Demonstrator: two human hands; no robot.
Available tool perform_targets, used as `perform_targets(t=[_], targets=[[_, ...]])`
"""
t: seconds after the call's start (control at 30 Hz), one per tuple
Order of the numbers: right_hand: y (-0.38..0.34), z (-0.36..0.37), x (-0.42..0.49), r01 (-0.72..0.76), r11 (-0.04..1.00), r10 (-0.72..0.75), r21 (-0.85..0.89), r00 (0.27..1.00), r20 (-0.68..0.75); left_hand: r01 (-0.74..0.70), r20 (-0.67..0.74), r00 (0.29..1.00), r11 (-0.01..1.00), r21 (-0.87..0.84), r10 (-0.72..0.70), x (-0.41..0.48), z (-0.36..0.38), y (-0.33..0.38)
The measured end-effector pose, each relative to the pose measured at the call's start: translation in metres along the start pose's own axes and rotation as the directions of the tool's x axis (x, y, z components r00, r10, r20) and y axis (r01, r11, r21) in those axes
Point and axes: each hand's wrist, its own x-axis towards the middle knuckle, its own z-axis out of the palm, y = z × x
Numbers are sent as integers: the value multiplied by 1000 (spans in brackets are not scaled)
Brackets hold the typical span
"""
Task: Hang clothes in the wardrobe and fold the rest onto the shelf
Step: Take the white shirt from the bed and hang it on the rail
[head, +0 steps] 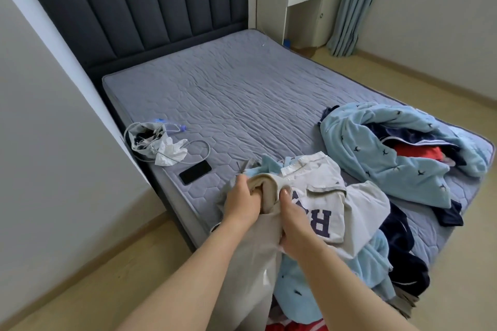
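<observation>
A cream jacket [320, 183] with dark letters lies at the near edge of the grey mattress [242, 94]. My left hand [240, 201] and my right hand [291, 226] both grip a bunched fold of its fabric, close together above the bed's corner. Under and beside the jacket lies a heap of light blue and navy clothes [376, 258]. Further right a light blue garment with small dark birds [384, 148] is piled over navy and red pieces. No wardrobe or shelf is in view.
A black phone [195, 172] lies left of my hands, with a grey bag, crumpled tissue and a cable [156, 142] beyond it. A white wall panel stands at the left. A white desk [304, 0] and blue curtain [355, 5] are at the far right.
</observation>
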Motion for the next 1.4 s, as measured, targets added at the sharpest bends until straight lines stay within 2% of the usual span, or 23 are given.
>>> perform_targets(t=[0.07, 0.17, 0.3, 0.4, 0.5, 0.7, 0.8, 0.87, 0.93, 1.03, 1.13, 1.2, 1.27, 1.33, 1.4], targets=[[-41, 16, -3, 152, 988, -151, 11, 987, -55, -46, -89, 996, 987, -151, 33, 9, -18, 30], [-110, 33, -18, 368, 929, -364, 40, 927, -86, -204, -181, 972, 916, -346, 148, 17, -53, 84], [-192, 46, -59, 559, 812, -562, 168, 827, -34, -423, -292, 900, 806, -414, 323, 11, -106, 157], [-245, 52, -99, 618, 742, -647, 261, 762, 36, -545, -387, 833, 707, -451, 395, 0, -142, 205], [-284, 53, -139, 660, 675, -718, 330, 690, 89, -636, -463, 764, 650, -417, 450, -16, -169, 244], [-320, 44, -192, 716, 564, -807, 411, 584, 89, -717, -514, 692, 564, -409, 507, -47, -185, 282], [-317, 35, -195, 738, 533, -831, 413, 548, 92, -744, -516, 662, 562, -361, 544, -52, -182, 276], [-308, 29, -187, 756, 539, -831, 373, 550, 85, -744, -488, 651, 616, -259, 581, -49, -180, 261], [-294, 25, -173, 767, 573, -815, 290, 571, 100, -695, -428, 685, 706, -139, 590, -40, -175, 235], [-263, 25, -142, 766, 642, -760, 40, 627, 170, -585, -260, 779, 811, 28, 571, -25, -157, 183], [-217, 31, -105, 702, 680, -664, -213, 712, 228, -439, -118, 880, 882, 169, 460, -15, -135, 128], [-184, 37, -82, 643, 687, -600, -339, 765, 234, -335, -66, 936, 933, 134, 345, -9, -124, 94], [-156, 38, -61, 636, 640, -592, -431, 766, 250, -240, -51, 968, 966, 99, 246, -1, -114, 65], [-133, 37, -45, 639, 612, -568, -466, 765, 303, -176, -76, 980, 977, 120, 185, 7, -108, 44], [-113, 34, -33, 630, 624, -484, -461, 776, 405, -136, -96, 985, 986, 97, 146, 12, -104, 28]])
